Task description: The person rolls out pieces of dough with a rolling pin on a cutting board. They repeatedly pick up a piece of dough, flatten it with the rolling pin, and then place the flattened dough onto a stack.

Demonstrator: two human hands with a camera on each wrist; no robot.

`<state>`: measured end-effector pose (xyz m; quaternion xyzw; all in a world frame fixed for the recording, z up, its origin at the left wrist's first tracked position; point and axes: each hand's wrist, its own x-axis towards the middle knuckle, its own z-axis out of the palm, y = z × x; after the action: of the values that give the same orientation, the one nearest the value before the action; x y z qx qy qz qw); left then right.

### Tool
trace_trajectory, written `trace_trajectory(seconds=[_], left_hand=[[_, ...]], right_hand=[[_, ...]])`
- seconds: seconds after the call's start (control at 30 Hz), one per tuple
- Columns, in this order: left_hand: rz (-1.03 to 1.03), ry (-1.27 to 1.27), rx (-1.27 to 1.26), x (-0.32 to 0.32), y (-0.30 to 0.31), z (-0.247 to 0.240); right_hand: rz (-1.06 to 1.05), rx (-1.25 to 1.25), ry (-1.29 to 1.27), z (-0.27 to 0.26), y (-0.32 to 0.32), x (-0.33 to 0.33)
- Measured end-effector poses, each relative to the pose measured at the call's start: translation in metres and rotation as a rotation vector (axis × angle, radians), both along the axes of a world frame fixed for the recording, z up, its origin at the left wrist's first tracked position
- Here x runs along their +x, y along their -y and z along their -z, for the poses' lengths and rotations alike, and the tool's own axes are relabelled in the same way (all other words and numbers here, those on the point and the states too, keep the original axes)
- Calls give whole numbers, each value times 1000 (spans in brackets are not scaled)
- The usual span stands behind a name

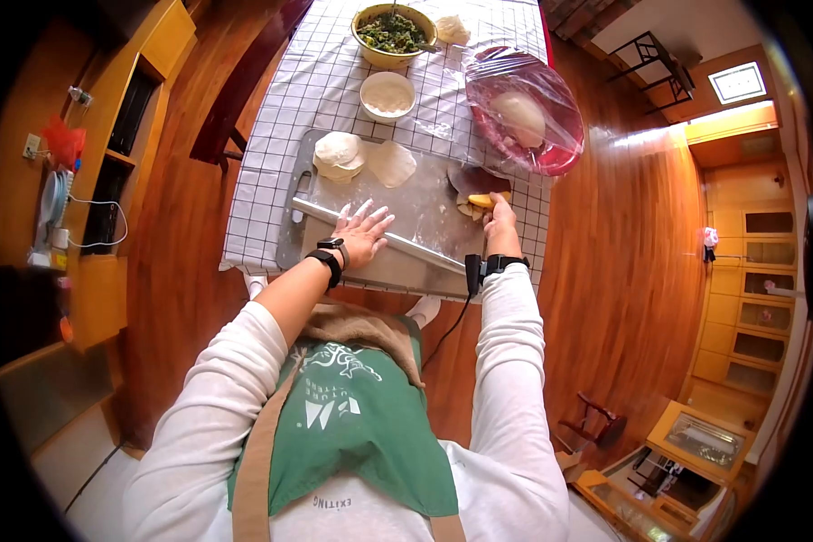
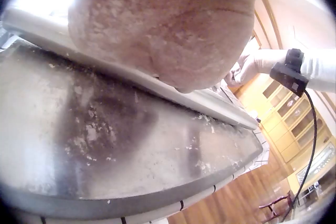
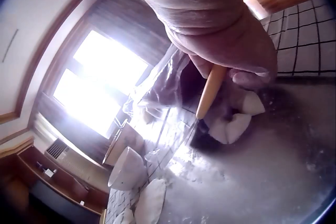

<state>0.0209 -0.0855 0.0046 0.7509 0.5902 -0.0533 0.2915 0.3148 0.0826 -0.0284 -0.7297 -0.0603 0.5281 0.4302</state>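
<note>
In the head view my left hand [image 1: 361,237] lies with spread, floury fingers on a long metal rolling pin [image 1: 425,253]. The pin runs across the near part of a metal board [image 1: 425,194]. At the board's right side my right hand [image 1: 502,226] grips a knife by its pale wooden handle [image 3: 212,90]. Cut dough pieces [image 3: 236,127] lie just under that handle. Toward the back left of the board are a stack of round dough wrappers [image 1: 337,155] and one flat wrapper [image 1: 393,164]. The right fingertips are partly hidden in the right wrist view.
Behind the board stand a white bowl [image 1: 387,97] of pale contents and a yellow bowl [image 1: 370,52] of chopped green filling. A red basin [image 1: 565,135] under plastic film holds dough [image 1: 519,120] at the right. A checked cloth [image 1: 285,99] covers the table.
</note>
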Motion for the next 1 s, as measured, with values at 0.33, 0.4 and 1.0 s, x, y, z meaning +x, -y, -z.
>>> trace_trajectory(seconds=[0.33, 0.4, 1.0], left_hand=[[9, -15, -13, 0, 1, -3], [12, -17, -15, 0, 1, -1], [-406, 632, 227, -6, -11, 31]], right_hand=[[-409, 79, 173, 24, 4, -12], [-624, 452, 584, 37, 14, -18], [-676, 664, 180, 10, 133, -126]])
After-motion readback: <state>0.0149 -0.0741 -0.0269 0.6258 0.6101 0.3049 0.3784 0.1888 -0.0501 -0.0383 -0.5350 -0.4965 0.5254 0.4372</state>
